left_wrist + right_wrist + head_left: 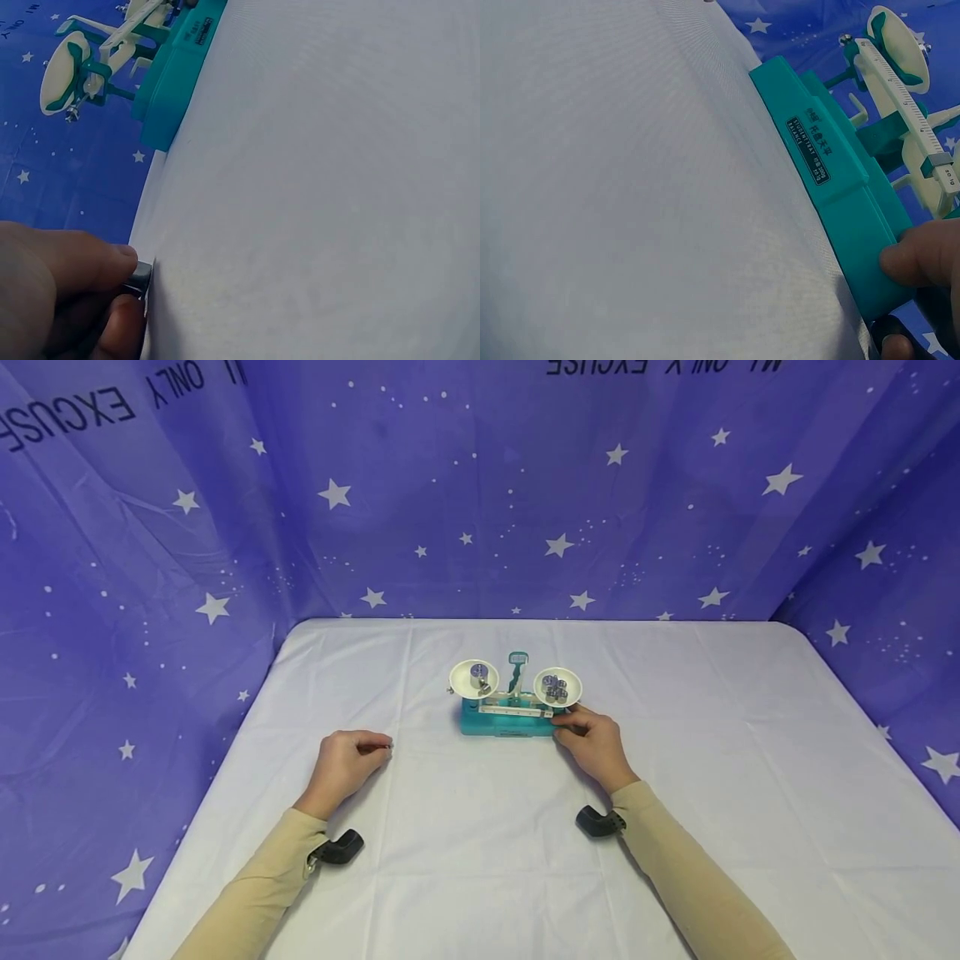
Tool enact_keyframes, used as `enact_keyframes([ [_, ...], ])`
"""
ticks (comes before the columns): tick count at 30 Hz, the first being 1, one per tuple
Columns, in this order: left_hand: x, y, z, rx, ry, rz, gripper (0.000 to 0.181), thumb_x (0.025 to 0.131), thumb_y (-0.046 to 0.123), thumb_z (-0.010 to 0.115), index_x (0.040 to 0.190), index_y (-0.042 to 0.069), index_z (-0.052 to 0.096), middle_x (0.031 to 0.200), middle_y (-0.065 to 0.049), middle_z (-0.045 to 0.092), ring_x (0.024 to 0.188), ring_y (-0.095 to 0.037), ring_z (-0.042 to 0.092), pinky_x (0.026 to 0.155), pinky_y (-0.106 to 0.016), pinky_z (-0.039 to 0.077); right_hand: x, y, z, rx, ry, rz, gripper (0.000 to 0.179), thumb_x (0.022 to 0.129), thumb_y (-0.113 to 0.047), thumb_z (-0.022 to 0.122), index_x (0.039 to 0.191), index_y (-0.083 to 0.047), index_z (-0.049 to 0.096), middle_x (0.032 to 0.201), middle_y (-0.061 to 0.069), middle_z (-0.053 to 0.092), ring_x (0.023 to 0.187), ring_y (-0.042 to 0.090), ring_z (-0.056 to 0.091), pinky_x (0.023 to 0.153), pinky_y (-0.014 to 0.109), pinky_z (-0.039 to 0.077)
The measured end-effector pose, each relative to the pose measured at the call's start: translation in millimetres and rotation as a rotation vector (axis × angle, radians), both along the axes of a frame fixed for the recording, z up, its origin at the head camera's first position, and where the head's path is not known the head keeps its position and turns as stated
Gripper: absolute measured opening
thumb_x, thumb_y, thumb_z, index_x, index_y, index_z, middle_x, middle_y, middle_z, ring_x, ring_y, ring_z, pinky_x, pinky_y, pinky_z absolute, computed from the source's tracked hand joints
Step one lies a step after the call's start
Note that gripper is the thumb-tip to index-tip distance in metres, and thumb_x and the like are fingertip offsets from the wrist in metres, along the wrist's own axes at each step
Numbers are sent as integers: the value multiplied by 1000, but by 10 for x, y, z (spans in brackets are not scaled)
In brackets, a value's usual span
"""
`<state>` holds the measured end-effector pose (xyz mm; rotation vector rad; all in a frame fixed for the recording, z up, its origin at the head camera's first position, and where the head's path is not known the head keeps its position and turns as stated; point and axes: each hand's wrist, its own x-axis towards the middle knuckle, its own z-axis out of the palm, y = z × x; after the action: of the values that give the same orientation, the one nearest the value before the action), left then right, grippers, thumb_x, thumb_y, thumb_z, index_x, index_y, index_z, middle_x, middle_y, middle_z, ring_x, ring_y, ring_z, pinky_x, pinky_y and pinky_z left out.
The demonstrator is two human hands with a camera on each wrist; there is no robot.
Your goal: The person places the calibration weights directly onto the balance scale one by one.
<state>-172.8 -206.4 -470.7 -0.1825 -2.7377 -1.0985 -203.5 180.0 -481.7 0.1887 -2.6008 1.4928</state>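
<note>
A teal tray balance (pixel 510 725) stands on the table with a white pan at each side. The left pan (pixel 460 683) bears a larger metal cylinder (pixel 479 672) and smaller shiny metal pieces. Several metal weights (pixel 556 690) sit together in the right pan (pixel 573 687). My right hand (pixel 594 743) grips the right end of the teal base, its thumb (pixel 911 259) on the front face. Left of the balance, my left hand (pixel 347 764) pinches a small shiny metal piece (pixel 139 277) close to the tabletop. Fingers hide most of that piece.
A white cloth (pixel 480 843) covers the table. Purple curtains (pixel 480 493) with white stars hang behind and on both sides. Black curved mounts (pixel 341 847) are worn at the wrists. The graduated beam (pixel 900 90) carries a sliding rider (pixel 934 165) near one end.
</note>
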Motion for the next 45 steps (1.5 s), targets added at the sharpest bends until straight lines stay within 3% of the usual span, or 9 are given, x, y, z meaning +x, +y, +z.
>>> enact_keyframes([
  [11,25,27,-13,31,11,1,12,84,3,76,94,6,82,90,-11,80,85,-26,74,74,-27,56,2,9,-18,15,0,-9,19,84,1,71,101,1,79,137,24,63,132,39,60,102,49,54],
  [19,-1,81,82,48,69,20,14,82,1,74,93,5,82,87,-12,80,82,-27,76,72,-23,57,-1,5,-12,16,5,-10,19,84,2,72,101,1,79,137,23,63,131,38,60,103,49,54],
  [27,-99,131,327,119,45,16,14,87,6,74,98,2,81,95,-15,80,86,-28,77,69,-10,52,-1,2,-21,31,14,-17,19,83,2,71,100,0,80,136,23,64,130,38,61,102,51,54],
  [39,-298,279,743,121,118,-60,14,89,8,74,100,4,81,96,-15,80,88,-29,78,71,-11,52,-2,9,-27,16,22,-4,19,83,3,71,100,1,79,136,25,63,131,39,60,103,50,54],
  [45,-387,434,907,108,157,-122,14,89,8,74,100,3,81,96,-15,80,86,-28,78,71,-20,57,6,4,-26,19,20,-8,19,83,3,71,100,1,79,136,24,64,129,39,61,102,49,55],
])
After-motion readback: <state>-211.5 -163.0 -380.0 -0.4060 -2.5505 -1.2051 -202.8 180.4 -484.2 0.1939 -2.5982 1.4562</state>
